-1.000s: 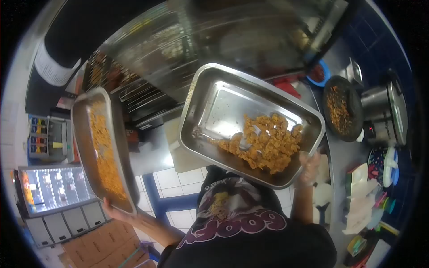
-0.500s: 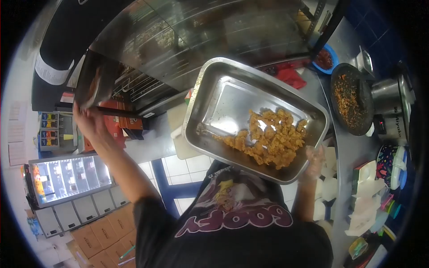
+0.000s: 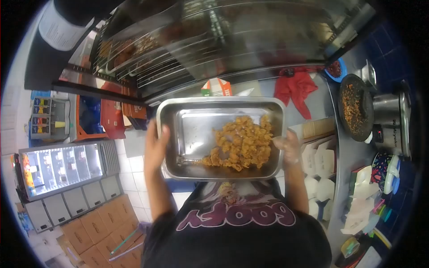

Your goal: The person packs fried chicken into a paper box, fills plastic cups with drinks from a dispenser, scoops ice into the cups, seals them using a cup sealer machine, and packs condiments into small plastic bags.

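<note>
Finds fried pieces (image 3: 246, 144) inside tray (image 3: 192, 127), toward three o'clock. Around tray, records cloth (image 3: 296, 90) at two, dish (image 3: 357, 133) at three, cartons (image 3: 96, 228) at eight, display fridge (image 3: 62, 169) at nine.

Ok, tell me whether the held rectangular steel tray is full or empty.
Partly full: the tray holds lumpy golden-brown pieces, mostly right of centre; bare metal shows at left.

L hand (image 3: 156, 145) let go 2nd tray, now grips food tray (image 3: 196, 123).
</note>
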### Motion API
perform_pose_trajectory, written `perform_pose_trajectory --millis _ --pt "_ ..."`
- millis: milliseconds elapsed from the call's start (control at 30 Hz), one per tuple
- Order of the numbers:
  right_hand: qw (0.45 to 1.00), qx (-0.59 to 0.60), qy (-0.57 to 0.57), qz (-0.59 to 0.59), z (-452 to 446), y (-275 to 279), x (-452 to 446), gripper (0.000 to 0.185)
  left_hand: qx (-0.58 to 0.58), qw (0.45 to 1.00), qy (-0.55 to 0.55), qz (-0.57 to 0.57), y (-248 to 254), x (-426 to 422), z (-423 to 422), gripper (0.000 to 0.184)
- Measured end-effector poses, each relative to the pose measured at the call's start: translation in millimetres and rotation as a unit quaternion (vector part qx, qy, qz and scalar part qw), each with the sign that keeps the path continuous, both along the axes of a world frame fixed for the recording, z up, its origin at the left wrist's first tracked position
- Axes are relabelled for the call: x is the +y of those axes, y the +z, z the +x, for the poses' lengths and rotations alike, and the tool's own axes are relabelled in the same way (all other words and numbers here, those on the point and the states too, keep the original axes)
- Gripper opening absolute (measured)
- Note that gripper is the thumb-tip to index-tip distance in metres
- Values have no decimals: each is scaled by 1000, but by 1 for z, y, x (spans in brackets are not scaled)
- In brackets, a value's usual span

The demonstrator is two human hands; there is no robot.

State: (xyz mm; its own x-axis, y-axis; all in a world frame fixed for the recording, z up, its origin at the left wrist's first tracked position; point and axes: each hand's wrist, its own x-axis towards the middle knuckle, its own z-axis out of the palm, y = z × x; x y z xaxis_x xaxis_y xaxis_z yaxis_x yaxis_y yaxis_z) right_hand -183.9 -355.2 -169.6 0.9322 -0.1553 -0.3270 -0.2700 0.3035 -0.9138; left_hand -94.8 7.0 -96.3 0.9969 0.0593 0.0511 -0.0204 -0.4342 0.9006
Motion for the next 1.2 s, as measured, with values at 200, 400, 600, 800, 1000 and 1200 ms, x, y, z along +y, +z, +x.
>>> perform_pose_trajectory --millis 200,400,600,800,1000,1200 --pt "973 41 224 -28 68 -3 99 31 119 959 253 -54 -64 98 -113 25" --pt "764 -240 315 -509 107 22 227 19 91 901 412 99 -152 160 -176 32" --pt "561 -322 620 -444 73 -56 334 23 132 864 483 60 -177 159 -180 29" --pt "440 -201 634 -603 64 -94 361 35 128 865 482 54 -180 154 -167 31" --pt "514 -125 613 -587 84 -53 352 32 147 880 451 9 -186 151 -157 36" --pt "662 -238 522 -483 77 -72 343 31 147 893 425 8 -179 163 -143 37"
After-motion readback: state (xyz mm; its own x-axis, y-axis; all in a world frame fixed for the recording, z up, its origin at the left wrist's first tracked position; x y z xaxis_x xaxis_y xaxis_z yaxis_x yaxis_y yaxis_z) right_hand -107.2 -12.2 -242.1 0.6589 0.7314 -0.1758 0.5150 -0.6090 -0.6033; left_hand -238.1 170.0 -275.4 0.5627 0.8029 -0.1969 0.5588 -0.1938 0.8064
